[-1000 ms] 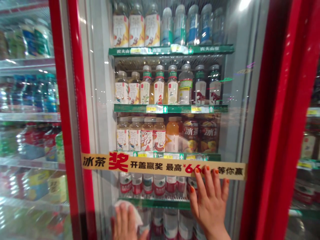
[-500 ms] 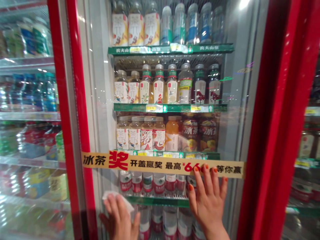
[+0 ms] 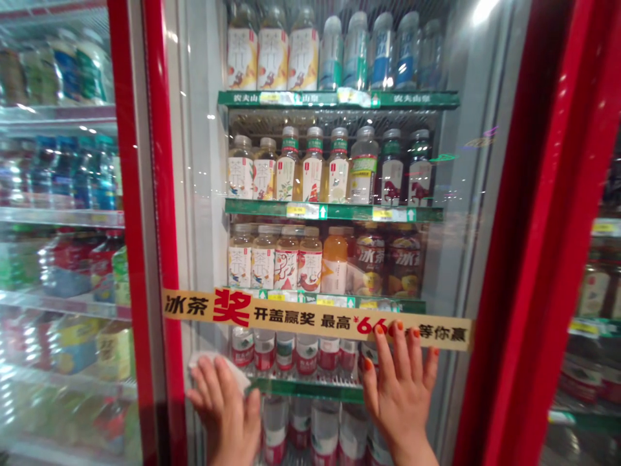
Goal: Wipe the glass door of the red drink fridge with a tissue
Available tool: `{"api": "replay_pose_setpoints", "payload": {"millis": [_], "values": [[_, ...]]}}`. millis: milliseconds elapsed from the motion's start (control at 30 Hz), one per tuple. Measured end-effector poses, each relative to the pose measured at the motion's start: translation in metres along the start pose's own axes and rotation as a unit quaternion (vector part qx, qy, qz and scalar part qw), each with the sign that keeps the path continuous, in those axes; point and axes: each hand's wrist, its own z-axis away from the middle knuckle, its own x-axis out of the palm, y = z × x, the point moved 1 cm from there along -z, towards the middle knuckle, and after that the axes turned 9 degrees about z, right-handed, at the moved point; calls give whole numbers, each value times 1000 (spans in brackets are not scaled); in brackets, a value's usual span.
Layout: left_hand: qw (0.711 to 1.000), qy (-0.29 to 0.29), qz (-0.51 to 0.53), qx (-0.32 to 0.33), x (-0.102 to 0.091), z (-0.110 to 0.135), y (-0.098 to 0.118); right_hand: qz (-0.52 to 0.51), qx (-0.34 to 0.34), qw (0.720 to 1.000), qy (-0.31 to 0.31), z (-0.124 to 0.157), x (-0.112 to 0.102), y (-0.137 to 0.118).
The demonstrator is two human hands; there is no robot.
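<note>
My left hand [image 3: 224, 408] presses a white wiping cloth [image 3: 236, 373] to the glass door [image 3: 449, 259] at the lower left. The cloth shows past the fingertips and beside the thumb; the rest lies hidden under the fingers. On the right, my right hand [image 3: 402, 395] rests flat on the same glass with its fingers spread, holding nothing. Its orange-nailed fingertips overlap the lower edge of a yellow printed strip [image 3: 286, 316] that runs across the door.
Behind the glass, bottled drinks [image 3: 313, 165] fill several shelves with green edges [image 3: 349, 210]. Red frames [image 3: 167, 194] border the door on both sides. At the left stands another cooler [image 3: 58, 220] with drinks, and more bottles [image 3: 589, 362] show at the far right.
My left hand has slid a little up and left over the glass with the cloth. My right hand keeps its place on the door. The view has tilted slightly.
</note>
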Motion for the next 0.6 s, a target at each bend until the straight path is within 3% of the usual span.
{"api": "replay_pose_setpoints", "payload": {"millis": [33, 100, 133, 200, 267, 300, 367, 467, 533, 600], "values": [[998, 39, 19, -41, -1, -17, 5, 0, 5, 1000, 2, 0, 0, 0], [998, 15, 42, -40, 3, -38, 30, 5, 2, 1000, 0, 1, 0, 1], [999, -10, 37, 13, 7, -38, 46, 9, -7, 1000, -2, 2, 0, 3], [983, -46, 17, 177, 15, -14, 70, 13, -22, 1000, -9, 5, 2, 6], [948, -46, 1, 316, 18, 22, 70, 10, -23, 1000, -13, 9, 3, 10], [936, -45, -9, 348, 16, 36, 61, 8, -22, 1000, -14, 10, 4, 11], [946, -48, -29, 318, 8, 40, 34, 10, -26, 1000, -11, 11, 5, 11], [994, -29, -16, 103, -7, -12, 12, 12, -22, 1000, -11, 11, 6, 8], [1000, 5, 25, 6, -8, -54, 30, 9, -9, 1000, -16, 10, 6, 5], [999, -9, 35, 39, 0, -73, 63, 6, -8, 1000, -22, 8, 3, 5]]}}
